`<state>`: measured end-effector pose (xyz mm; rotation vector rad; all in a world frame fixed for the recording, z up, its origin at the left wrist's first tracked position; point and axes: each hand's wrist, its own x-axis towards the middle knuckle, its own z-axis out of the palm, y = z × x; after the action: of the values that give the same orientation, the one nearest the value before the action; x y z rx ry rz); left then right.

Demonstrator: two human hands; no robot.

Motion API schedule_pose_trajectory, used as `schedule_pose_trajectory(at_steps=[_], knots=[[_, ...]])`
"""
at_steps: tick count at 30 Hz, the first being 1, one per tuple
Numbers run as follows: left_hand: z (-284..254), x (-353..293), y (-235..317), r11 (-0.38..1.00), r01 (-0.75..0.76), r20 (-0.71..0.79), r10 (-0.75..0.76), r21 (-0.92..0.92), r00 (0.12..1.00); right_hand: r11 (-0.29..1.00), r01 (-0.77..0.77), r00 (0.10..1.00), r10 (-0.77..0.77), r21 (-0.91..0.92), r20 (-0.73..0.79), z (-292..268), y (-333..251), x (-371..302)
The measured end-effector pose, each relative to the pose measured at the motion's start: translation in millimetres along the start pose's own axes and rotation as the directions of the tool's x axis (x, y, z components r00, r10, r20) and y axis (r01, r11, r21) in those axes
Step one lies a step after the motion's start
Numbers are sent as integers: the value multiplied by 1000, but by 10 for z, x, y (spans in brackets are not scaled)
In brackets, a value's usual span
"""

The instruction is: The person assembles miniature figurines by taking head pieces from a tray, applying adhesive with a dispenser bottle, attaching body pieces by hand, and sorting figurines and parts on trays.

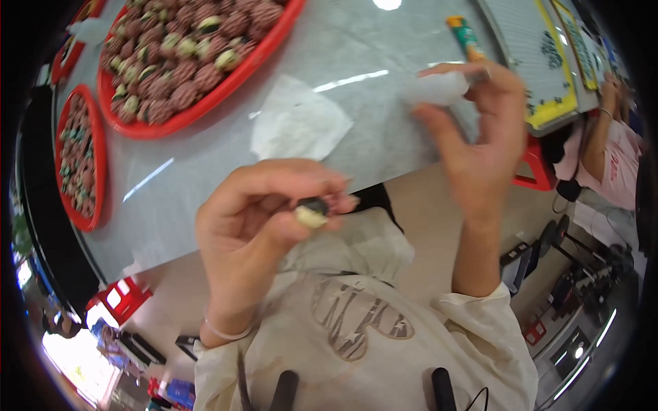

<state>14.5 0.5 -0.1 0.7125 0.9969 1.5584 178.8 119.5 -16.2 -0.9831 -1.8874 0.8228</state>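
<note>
The left hand (264, 219) pinches a small cream-and-dark piece (312, 213) between thumb and fingertips, closed tight on it, just off the near edge of the grey table (384, 48) and above the person's pale sweatshirt (356, 329). The right hand (476, 133) is raised over that same edge, its fingers curled around a soft white wrapper (439, 88); motion blur hides how firmly they close on it. A sheet of white paper (298, 123) lies flat on the table between the two hands and the big red tray (274, 38). This tray, farther back on the table, is heaped with reddish netted pieces mixed with pale ones. A second red tray (97, 147) with a similar load sits at the table's left end. Behind the right hand, on the table, lies an orange-and-green tube (465, 35), and beside it a yellow-framed board (541, 48). Beyond the table's right end another person in pink (613, 161) sits near a red stool (538, 168).
</note>
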Motion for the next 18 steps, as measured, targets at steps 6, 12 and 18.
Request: schedule_pose_trajectory(at_steps=[6, 12, 18], knots=[[39, -46, 17, 999, -20, -44, 23, 50, 999, 953, 144, 986, -116, -267, 115, -502, 9, 166], [3, 7, 14, 995, 38, -48, -34, 91, 998, 827, -82, 996, 82, -557, -26, -1032, 307, 160], [27, -6, 5, 997, 44, -40, -41, 68, 998, 773, -175, 978, 210, -609, -15, -1056, 243, 226]])
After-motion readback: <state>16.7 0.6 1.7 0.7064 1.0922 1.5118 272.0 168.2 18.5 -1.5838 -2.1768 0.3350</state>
